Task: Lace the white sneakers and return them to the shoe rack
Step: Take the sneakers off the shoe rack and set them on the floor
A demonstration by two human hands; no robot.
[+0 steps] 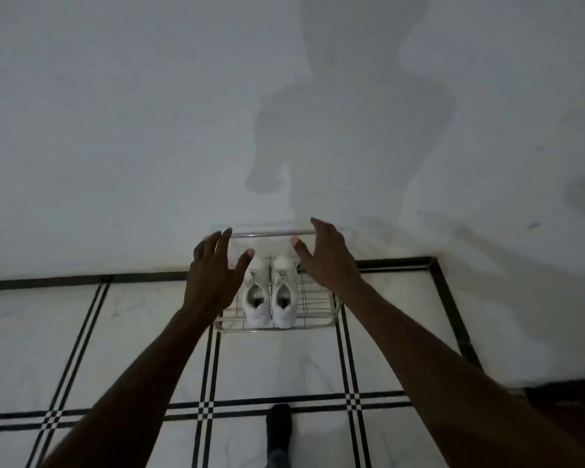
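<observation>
A pale wall [115,113] fills the upper half of the view, with soft shadows of two arms cast on it. Below it lies a floor [277,363] of white tiles crossed by black double lines, with a black border strip along the foot of the wall.

A low metal wire shoe rack [318,307] stands on the floor against the wall, its top rail [267,234] running level above the wire shelf. Two bare forearms reach from the bottom corners of the view toward the rack.

The left hand [213,275] hovers over the rack's left side, fingers spread wide and holding nothing, its thumb tip just beside the toe of the left sneaker [258,295]. The right hand [328,256] hovers over the rack's right side, likewise splayed and empty, fingertips up near the top rail and thumb close to the toe of the right sneaker [284,292]. Whether either hand touches the rail cannot be told.

The pair of white sneakers sits side by side on the wire shelf, touching or nearly so, toes toward the wall, heels at the shelf's front edge, laces visible over the tongues.

A foot in a dark sock [279,425] stands on the floor near the view's bottom edge.
</observation>
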